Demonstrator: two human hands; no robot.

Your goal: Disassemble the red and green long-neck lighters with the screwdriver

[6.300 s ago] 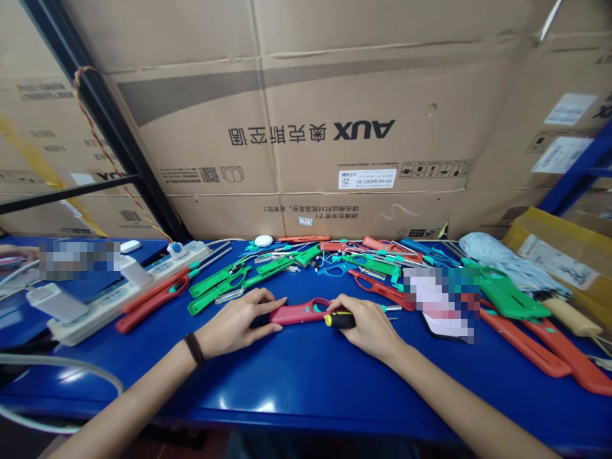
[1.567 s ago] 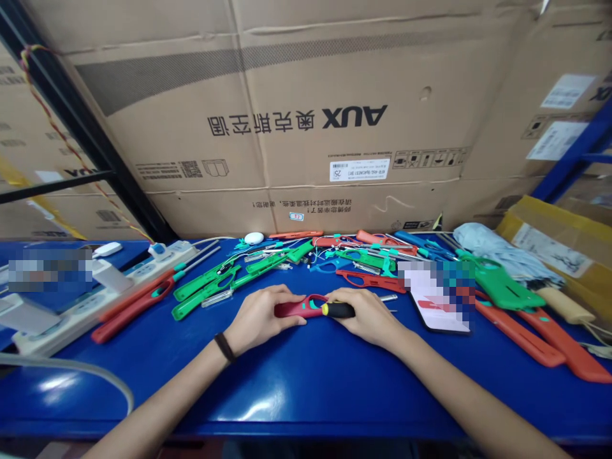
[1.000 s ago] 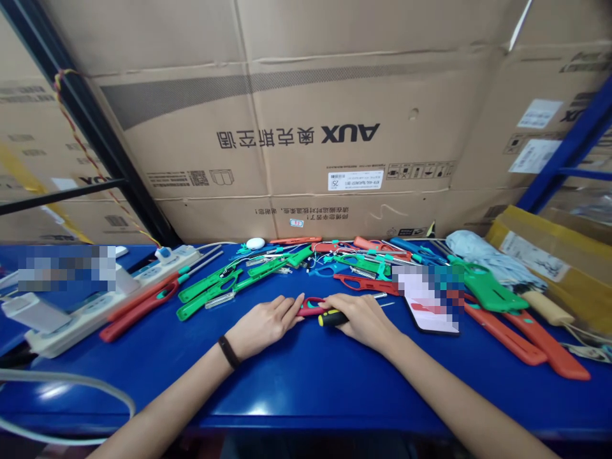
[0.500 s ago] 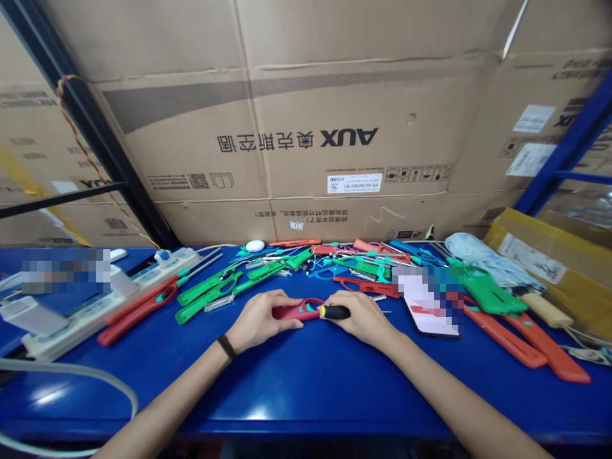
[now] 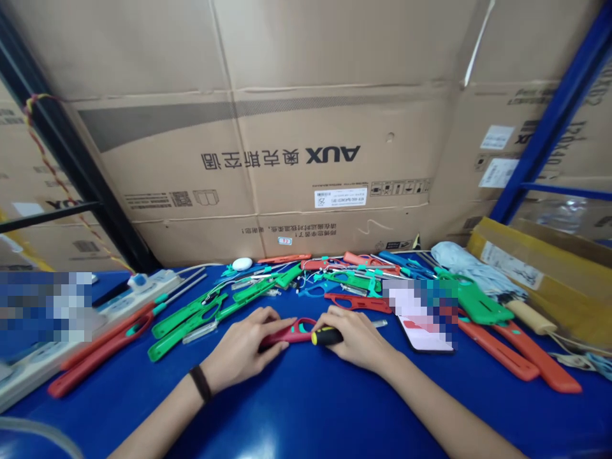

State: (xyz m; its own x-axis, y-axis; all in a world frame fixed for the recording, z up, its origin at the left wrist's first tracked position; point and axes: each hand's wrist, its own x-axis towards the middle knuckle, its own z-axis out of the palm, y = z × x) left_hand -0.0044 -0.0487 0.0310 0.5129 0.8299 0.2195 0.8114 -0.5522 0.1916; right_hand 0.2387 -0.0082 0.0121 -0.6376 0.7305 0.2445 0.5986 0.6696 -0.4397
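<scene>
My left hand [image 5: 243,347] lies over the left end of a red plastic lighter body [image 5: 292,332] on the blue table [image 5: 306,414], fingers curled round it. My right hand [image 5: 352,338] is closed on a screwdriver with a black and yellow handle [image 5: 324,336], whose yellow end points left at the lighter's loop. The two hands almost meet at the middle of the table.
Green lighter shells [image 5: 201,310], red ones [image 5: 100,347] and a tangle of mixed parts [image 5: 349,274] lie behind my hands. More red shells [image 5: 521,347] and a phone [image 5: 421,328] sit at the right. A white power strip [image 5: 129,293] is at the left, cardboard boxes [image 5: 287,159] behind.
The view has tilted and shifted, so everything sits lower and further left in the frame. My hands have kept their hold on the red lighter body and the screwdriver, with small adjustments only.
</scene>
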